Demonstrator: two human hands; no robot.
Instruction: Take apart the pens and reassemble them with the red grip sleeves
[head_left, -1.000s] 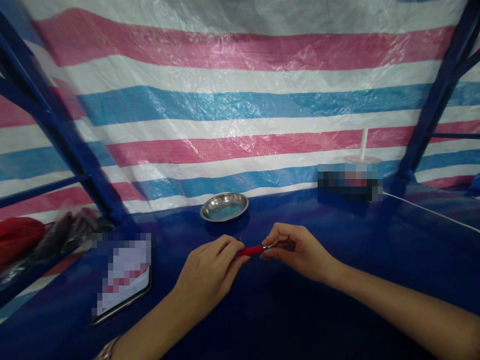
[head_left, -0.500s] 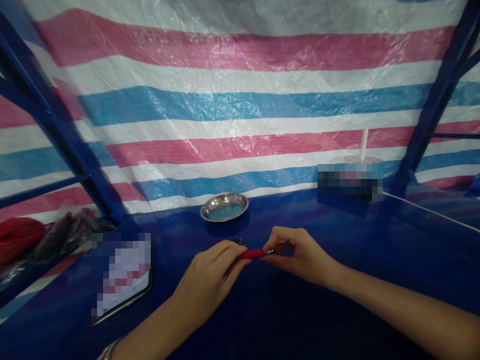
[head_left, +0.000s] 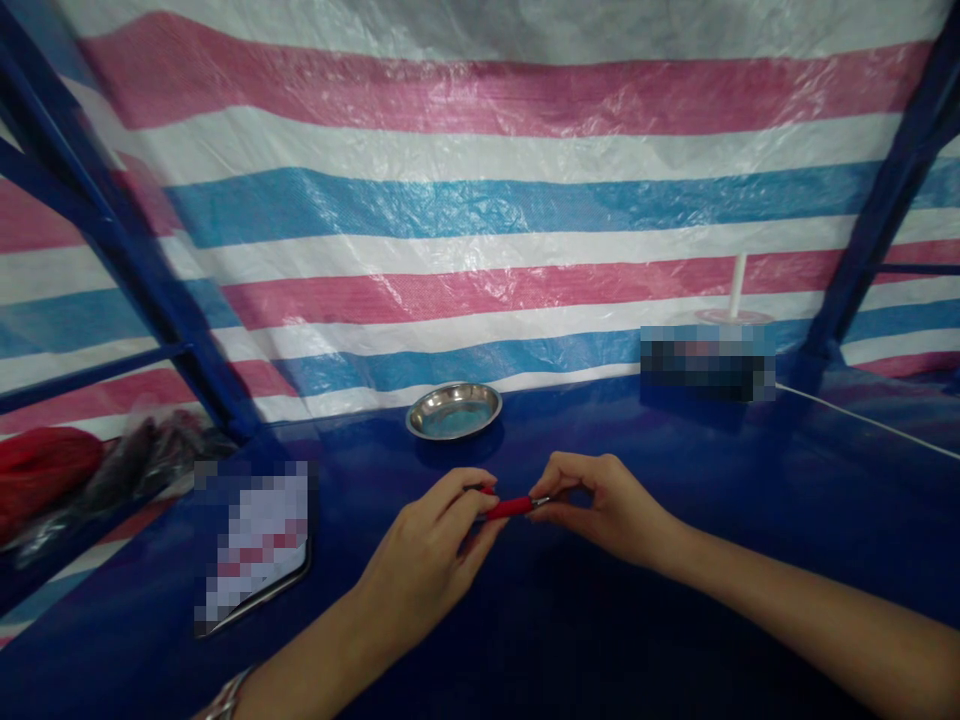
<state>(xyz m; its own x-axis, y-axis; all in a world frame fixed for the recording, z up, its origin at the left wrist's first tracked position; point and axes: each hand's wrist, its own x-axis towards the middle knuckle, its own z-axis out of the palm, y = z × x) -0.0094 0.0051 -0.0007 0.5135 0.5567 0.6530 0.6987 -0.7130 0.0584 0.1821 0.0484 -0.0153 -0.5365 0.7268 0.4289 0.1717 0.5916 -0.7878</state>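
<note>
A slim red pen [head_left: 510,508] with a silvery tip lies nearly level between my two hands. My left hand [head_left: 431,535] pinches its red body between thumb and fingers. Between the upper fingers of that hand shows a second small red and dark piece [head_left: 488,490], mostly hidden. The fingertips of my right hand [head_left: 589,495] are closed on the pen's silvery end. Just beyond the hands, a shallow round metal dish [head_left: 454,430] rests on the blue table [head_left: 585,430].
At the left lies a tablet-like device [head_left: 262,550] with a blurred-out screen. A pixelated box [head_left: 705,365] with a white upright rod [head_left: 738,285] stands back right, trailing a white cord [head_left: 862,417]. Bags [head_left: 52,470] sit far left. Blue frame posts and a striped sheet [head_left: 480,220] enclose the table.
My left fingers have shifted on the pen, and the second piece, which showed a dark end, now shows red. My right hand keeps its pinch. The view has moved slightly.
</note>
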